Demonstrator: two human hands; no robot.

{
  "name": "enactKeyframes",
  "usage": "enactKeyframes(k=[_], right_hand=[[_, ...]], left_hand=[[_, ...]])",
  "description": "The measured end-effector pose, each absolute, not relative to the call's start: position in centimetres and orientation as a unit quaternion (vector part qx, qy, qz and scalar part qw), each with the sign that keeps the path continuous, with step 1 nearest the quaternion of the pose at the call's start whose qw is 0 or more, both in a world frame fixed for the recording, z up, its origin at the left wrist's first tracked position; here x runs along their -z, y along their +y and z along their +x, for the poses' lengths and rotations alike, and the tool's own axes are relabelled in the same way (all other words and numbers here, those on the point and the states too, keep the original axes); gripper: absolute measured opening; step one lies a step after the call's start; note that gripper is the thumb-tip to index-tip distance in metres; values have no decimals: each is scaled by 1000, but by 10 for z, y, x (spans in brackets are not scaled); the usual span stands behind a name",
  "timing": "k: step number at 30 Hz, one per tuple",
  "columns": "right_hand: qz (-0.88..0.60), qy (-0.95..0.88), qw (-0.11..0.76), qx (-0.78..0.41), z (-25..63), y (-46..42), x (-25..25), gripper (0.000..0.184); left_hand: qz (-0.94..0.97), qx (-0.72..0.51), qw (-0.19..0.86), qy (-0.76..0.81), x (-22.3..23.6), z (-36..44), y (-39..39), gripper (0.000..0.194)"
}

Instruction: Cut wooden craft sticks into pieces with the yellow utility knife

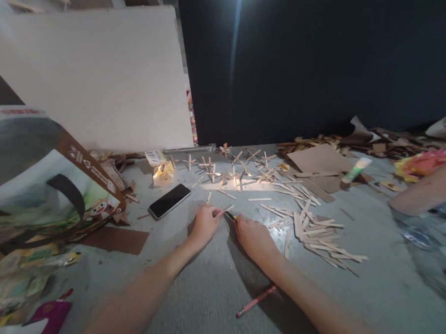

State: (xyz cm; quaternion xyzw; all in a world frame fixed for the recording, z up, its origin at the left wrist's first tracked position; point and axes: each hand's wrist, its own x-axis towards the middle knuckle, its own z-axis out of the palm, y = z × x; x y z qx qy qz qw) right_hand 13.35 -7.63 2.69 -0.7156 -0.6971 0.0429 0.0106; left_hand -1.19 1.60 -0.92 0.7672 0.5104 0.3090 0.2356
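Note:
My left hand (206, 224) pinches a thin wooden craft stick (228, 208) close to the table surface. In my right hand (257, 238) is a slim black-and-yellow tool (230, 216), its tip meeting or nearly meeting the stick. Most of that tool is hidden by my fingers, so its exact kind does not show. To the right of my right hand lies a loose pile of craft sticks (318, 236). Beyond both hands stand several small star-like shapes of crossed sticks (208, 162). A red pencil (256, 302) lies partly under my right forearm.
A phone (169, 201) lies left of my hands. Cardboard pieces (317, 160) and a glue stick (356, 170) are at the back right. A printed bag (61, 193) stands at left, above a purple item (50, 317). White (93, 79) and black panels (314, 64) close off the back.

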Motion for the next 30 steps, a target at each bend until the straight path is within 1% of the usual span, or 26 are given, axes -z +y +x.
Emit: enactKeyframes(k=[7,16,30], right_hand=[[-723,-689,9,-51,130,-76,-29,34],[-722,-689,22,-50,129,-78,-25,33],[-746,-661,32,-77,125,-77,-28,38]], left_hand=[[766,-305,248,509,11,-12,16,13],[779,-303,213,506,8,-11,14,13],[765,-304,241,514,7,-11,14,16]])
